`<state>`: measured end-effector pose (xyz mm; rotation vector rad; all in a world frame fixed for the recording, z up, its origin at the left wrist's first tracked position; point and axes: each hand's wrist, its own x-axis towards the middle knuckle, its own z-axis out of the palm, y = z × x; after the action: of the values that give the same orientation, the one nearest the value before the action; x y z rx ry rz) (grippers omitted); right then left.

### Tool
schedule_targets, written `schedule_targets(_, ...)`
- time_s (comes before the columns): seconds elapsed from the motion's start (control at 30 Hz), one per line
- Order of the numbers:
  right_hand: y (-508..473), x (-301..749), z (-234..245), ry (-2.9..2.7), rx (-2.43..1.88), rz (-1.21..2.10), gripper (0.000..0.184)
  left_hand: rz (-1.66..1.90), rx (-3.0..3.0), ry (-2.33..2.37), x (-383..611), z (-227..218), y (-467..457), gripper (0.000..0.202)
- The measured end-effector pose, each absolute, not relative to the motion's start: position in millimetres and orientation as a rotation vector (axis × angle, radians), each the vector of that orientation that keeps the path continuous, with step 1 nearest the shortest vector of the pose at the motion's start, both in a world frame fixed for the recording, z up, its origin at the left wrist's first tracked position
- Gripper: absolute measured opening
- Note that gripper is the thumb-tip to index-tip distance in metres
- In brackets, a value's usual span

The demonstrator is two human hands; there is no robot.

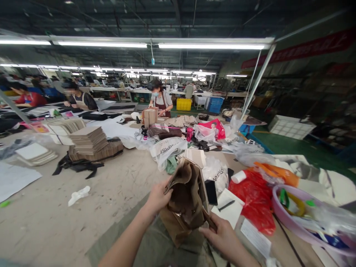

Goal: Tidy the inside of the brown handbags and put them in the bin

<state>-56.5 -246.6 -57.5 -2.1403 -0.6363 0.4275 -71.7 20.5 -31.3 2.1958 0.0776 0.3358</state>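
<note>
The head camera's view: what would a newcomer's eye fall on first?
Probably the open brown bag, near the middle at the front, held by the left hand and the right hand. The bright red plastic bag and the purple basket to its right would likely come next. Farther back on the left, a stack of tan panels stands out.
</note>
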Motion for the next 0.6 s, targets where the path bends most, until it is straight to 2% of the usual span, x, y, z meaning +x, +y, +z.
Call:
schedule_targets(0.1,-266,-62,-49,-0.721,-2.133,0.517,0.041,0.22,2.108,-0.006,-68,-22,43,0.048)
schedule_targets(0.2,-283,-56,-28,-0.855,-2.197,0.6,0.053,0.262,2.062,0.076,-64,-23,52,0.044)
schedule_targets(0.27,-288,-45,-7,-0.878,-2.262,0.498,0.053,0.297,2.053,0.133,-63,-27,49,0.042)
schedule_targets(0.37,-276,-24,29,-0.942,-2.298,0.138,0.042,0.299,2.058,0.181,-62,-31,40,0.038)
schedule_targets(0.47,-241,-5,61,-1.232,-2.284,-0.182,0.043,0.347,2.082,0.188,-62,-31,32,0.034)
schedule_targets(0.6,-177,19,76,-1.677,-2.376,-0.168,0.035,0.388,2.113,0.157,-61,-30,27,0.034)
